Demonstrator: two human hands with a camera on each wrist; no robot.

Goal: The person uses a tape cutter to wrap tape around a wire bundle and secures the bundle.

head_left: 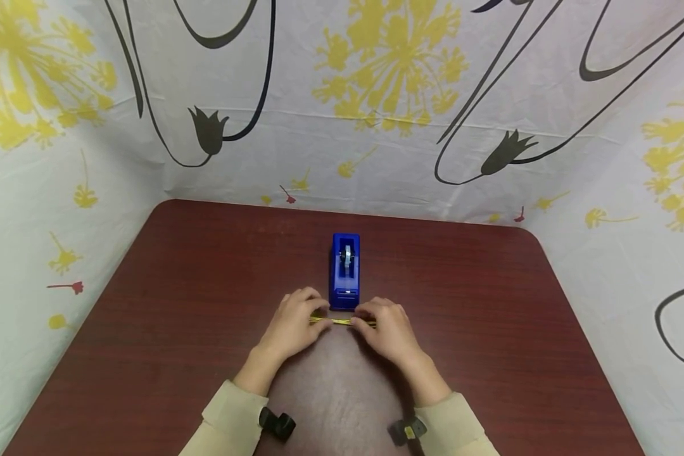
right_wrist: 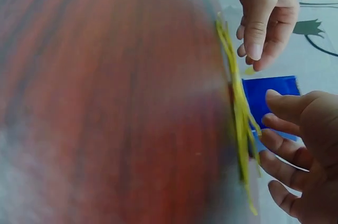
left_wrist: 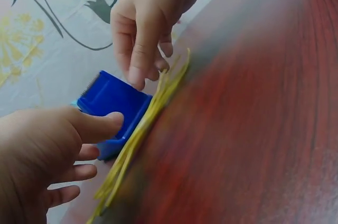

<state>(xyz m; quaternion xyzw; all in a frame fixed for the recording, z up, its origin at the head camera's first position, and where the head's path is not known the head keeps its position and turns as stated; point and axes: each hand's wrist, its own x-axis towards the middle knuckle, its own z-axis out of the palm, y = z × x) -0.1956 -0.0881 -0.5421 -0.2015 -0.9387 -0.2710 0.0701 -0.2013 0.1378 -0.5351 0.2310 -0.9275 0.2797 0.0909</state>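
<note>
A bundle of thin yellow strands lies crosswise on the table, just in front of a blue tape dispenser. Their exact kind is unclear. My left hand is at the bundle's left end and my right hand at its right end. In the left wrist view, the left hand has its thumb and fingers apart beside the strands. From the right wrist, the right hand shows spread, loosely bent fingers beside the strands. Neither hand visibly grips them.
The dispenser holds a small tape roll, and its serrated cutter edge faces away from the strands. Dark red wood makes up the tabletop. A patterned white cloth surrounds the table's back and sides.
</note>
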